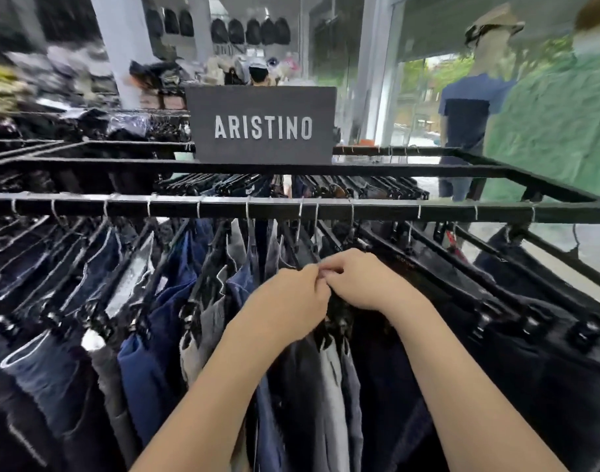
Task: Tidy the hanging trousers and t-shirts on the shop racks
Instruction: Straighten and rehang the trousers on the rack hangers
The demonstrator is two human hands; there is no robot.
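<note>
A black metal rack rail (pixel 377 210) runs across in front of me, packed with trousers on black clip hangers. Blue and grey jeans (pixel 145 362) hang to the left, black trousers (pixel 530 362) to the right. My left hand (pixel 288 301) and my right hand (pixel 363 281) meet in the middle, fingertips together, both pinching the top of a dark pair of trousers (pixel 339 315) on its hanger. What exactly sits between the fingers is hidden by the hands.
A dark "ARISTINO" sign (pixel 263 126) stands on the rack's rear bars. A second row of hangers (pixel 326 187) hangs behind. Mannequins in a blue shirt (pixel 469 107) and a green top (pixel 561 117) stand at the right by the glass front. Blurred clothing piles lie at the left.
</note>
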